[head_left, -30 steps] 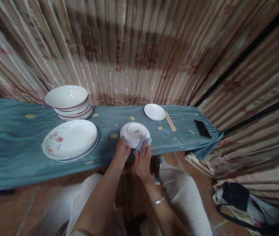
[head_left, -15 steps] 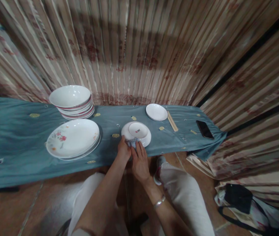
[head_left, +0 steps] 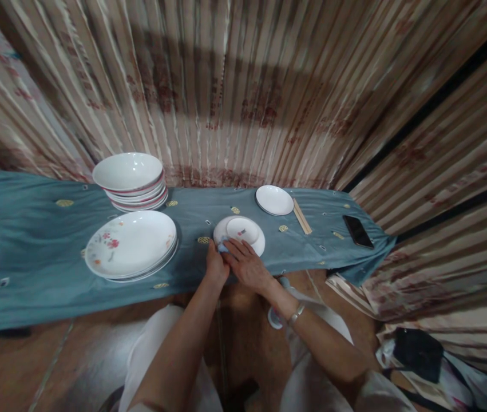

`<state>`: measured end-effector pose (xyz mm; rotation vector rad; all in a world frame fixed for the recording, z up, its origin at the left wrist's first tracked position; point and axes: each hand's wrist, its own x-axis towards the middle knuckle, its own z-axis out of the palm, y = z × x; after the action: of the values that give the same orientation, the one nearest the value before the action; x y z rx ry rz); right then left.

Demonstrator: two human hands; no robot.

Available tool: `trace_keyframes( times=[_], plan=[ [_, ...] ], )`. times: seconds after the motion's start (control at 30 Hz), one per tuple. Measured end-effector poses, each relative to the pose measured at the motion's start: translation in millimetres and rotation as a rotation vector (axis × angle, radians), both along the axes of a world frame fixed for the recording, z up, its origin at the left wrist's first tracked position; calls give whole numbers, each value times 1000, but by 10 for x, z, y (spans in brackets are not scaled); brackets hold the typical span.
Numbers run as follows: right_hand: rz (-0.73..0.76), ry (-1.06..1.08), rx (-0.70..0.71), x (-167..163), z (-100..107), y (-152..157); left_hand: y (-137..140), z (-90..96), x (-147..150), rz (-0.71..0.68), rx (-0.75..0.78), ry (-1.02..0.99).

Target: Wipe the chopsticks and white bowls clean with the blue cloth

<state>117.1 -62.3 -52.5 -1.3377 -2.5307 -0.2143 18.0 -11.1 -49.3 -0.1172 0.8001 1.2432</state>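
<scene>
Upturned dish [head_left: 241,229], white and glossy, sits at the near edge of the cloth-covered table [head_left: 191,212], in front of the person, to the right of the floral plates. Its base points up and somewhat toward the wearer, the mouth facing down. Round in outline, it is seen as an oval wider from left to right; its central axis runs up through the raised foot ring [head_left: 250,230], inside which a small reddish and dark mark [head_left: 242,232] shows. Whether it rests on the table or is held just above it cannot be told.

The left hand [head_left: 217,266] grasps the dish by its near-left rim, thumb uppermost. The right hand [head_left: 245,263] lies across the near side, fingers outstretched over a crumpled pale-blue cloth [head_left: 222,244] against the ceramic; whether those fingers also clutch the cloth is hidden. A silvery bracelet [head_left: 295,315] circles the right wrist.

Smooth teal fabric with yellow motifs covers the table. On it stand the stacked floral plates [head_left: 134,243], white bowls [head_left: 131,177] with reddish bands, a small shallow white plate [head_left: 274,200], slim wooden sticks [head_left: 302,216] just beside it, and a flat black phone [head_left: 357,231]. Pleated, patterned curtains [head_left: 226,86] hang behind.
</scene>
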Motion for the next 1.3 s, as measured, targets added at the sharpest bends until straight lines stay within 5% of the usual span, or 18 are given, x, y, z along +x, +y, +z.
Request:
trace_keyframes(
  times=[0.57, 1.3],
  plan=[
    [83, -145, -12, -254, 285, 632, -18, 75, -14, 5, 87, -91],
    [-246, -240, -250, -168, 396, 1246, 15, 54, -27, -71, 78, -35]
  ],
)
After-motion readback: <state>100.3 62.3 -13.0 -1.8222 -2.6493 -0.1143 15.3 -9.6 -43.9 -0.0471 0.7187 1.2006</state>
